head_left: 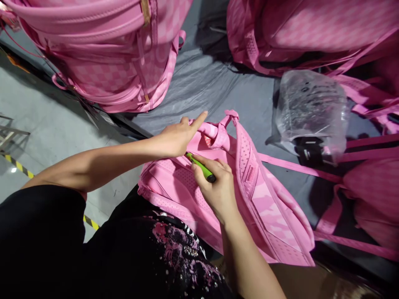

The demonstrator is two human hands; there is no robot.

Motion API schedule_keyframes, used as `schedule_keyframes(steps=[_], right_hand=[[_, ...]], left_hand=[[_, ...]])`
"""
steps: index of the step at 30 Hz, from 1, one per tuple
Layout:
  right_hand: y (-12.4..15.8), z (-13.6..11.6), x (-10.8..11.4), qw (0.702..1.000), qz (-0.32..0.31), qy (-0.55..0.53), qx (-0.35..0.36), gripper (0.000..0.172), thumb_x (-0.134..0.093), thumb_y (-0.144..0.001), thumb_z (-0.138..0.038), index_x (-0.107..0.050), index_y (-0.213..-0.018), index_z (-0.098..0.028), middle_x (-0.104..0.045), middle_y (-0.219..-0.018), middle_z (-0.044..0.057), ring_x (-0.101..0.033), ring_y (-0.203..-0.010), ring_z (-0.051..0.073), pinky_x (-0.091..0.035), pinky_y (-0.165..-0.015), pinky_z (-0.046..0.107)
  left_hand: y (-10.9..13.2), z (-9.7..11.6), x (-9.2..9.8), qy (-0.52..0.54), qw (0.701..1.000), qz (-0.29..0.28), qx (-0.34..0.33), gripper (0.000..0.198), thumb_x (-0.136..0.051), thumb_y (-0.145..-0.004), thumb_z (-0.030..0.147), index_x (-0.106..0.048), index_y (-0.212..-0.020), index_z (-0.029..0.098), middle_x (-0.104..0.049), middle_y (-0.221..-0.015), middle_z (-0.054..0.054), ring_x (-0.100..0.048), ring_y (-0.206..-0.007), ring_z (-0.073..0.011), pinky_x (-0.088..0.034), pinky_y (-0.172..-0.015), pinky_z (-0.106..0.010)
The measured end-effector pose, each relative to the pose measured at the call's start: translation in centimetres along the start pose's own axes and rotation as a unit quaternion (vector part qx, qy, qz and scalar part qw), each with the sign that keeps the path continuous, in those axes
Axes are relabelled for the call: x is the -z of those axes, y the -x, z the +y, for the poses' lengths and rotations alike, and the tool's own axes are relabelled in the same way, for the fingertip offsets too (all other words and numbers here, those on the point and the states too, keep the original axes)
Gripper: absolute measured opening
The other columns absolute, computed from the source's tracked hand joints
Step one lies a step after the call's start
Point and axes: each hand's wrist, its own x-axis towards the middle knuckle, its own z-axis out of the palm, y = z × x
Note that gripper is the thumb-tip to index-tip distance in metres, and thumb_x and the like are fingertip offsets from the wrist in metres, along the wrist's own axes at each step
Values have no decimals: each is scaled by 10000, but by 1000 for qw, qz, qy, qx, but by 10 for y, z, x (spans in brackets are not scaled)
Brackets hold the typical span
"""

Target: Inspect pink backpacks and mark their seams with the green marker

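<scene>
A pink backpack (215,207) lies tilted against my body at the table's near edge, its padded back and perforated straps facing up. My left hand (179,137) grips its upper edge beside the carry handle, with the index finger stretched out and the lower fingers hidden. In my right hand (218,182) is a slim green tool (202,168) with a black end, held between thumb and fingers. Its tip points at the backpack fabric just below my left hand. The kind of tool cannot be made out, since the tip is mostly covered.
A checkered pink backpack (109,58) stands at the far left. Another pink backpack (311,29) lies at the far right, with more pink straps and bags (374,199) below it. A clear plastic bag (311,108) rests on the grey table cover (199,87).
</scene>
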Motion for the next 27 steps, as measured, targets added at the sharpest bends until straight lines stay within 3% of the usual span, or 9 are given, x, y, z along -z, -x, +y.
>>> schedule_keyframes(steps=[10,20,23,25,27], right_hand=[[2,-4,-2,998,38,50,-7,247,-601,-913,-308,-746,-1092,-221,-783,-1015,72,-707,-971,261,-339,-1063,537],[-8,-9,3,1000,-22,-3,-21,208,-632,-914,-233,-747,-1086,-208,-789,-1024,44,-705,-942,199,-387,-1015,410],[1,-12,22,999,-14,3,-33,190,-624,-910,-223,-752,-1048,-204,-788,-967,54,-704,-931,217,-419,-996,432],[12,-9,48,999,-3,-50,-9,194,-607,-905,-205,-741,-1045,-208,-768,-1076,68,-692,-1032,221,-460,-986,414],[20,6,83,992,54,-112,27,202,-550,-922,-191,-710,-1043,-221,-704,-1258,71,-656,-1153,209,-495,-982,377]], left_hand=[[-1,-2,-2,3,1000,5,-1,1007,-592,-857,129,95,-1576,291,-436,-1386,-169,-649,-1029,-225,-478,-818,-293],[-5,-9,-7,-37,999,33,-7,989,-608,-866,227,64,-1591,248,-466,-1378,-181,-673,-1064,-286,-505,-810,-305],[-4,-10,-6,-43,999,27,-8,995,-614,-866,264,65,-1592,246,-464,-1394,-173,-654,-1114,-295,-508,-829,-307],[-3,-10,-5,-40,999,20,-8,985,-601,-869,259,64,-1594,253,-466,-1393,-164,-647,-1127,-301,-509,-828,-311],[-3,-10,-6,-33,999,22,-8,971,-586,-872,251,59,-1597,253,-466,-1391,-162,-649,-1122,-307,-507,-832,-322]])
